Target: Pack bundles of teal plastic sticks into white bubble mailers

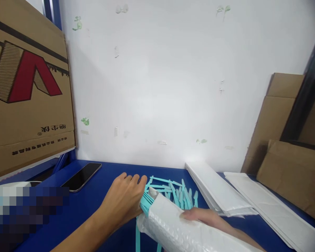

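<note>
My left hand (127, 194) is closed around a bundle of thin turquoise plastic sticks (146, 202) with its fingers curled over them. The bundle sits at the open mouth of a white bubble mailer (170, 224), partly inside it. My right hand (199, 215) grips the mailer from the far side, thumb on top and the other fingers hidden beneath. Behind the mailer, several loose turquoise sticks with paler, blade-like ends, resembling eyebrow razors (182, 196), lie in a pile on the blue table (115, 171). More turquoise lengths show below my left hand.
A black phone (82, 176) lies at the left. White mailers (217, 189) are stacked to the right, with another flat stack (273, 210) beside them. A large printed carton (31, 91) stands left, cardboard (294, 178) stands right, and a white wall (152, 87) closes the back.
</note>
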`<action>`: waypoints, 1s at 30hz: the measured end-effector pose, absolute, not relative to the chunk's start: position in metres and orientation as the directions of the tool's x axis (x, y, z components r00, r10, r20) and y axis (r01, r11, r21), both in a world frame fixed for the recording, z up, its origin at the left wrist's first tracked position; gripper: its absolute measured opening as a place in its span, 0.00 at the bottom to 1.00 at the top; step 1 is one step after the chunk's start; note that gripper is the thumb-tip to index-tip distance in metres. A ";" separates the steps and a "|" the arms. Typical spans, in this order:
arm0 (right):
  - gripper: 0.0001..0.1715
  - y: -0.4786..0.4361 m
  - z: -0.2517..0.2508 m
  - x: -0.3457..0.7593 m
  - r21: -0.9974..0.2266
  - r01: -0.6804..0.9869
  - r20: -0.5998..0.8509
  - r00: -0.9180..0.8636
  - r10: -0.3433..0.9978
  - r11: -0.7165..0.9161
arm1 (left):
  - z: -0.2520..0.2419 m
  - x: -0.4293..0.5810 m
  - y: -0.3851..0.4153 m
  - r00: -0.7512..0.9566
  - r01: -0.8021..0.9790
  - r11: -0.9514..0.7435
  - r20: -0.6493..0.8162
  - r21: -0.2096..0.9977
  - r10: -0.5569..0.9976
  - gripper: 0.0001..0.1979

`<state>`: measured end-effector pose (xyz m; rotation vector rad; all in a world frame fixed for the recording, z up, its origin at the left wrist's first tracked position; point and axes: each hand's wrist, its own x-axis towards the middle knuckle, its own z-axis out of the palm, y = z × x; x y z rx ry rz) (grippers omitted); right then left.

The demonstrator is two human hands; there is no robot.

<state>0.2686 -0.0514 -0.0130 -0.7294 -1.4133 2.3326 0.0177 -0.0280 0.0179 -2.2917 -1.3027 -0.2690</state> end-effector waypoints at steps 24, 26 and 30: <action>0.42 -0.043 -0.015 0.268 -0.800 -0.107 -0.206 -0.876 0.437 -0.591 | 0.017 0.011 -0.022 0.402 0.911 -0.409 0.346 -0.055 0.848 0.11; 0.42 -0.042 -0.015 0.267 -0.805 -0.100 -0.213 -0.871 0.442 -0.585 | 0.013 0.012 -0.022 0.440 0.865 -0.498 0.382 0.064 0.813 0.08; 0.41 -0.044 -0.013 0.266 -0.799 -0.102 -0.222 -0.865 0.450 -0.592 | 0.006 0.010 -0.021 0.481 0.765 -0.623 0.499 0.163 0.721 0.14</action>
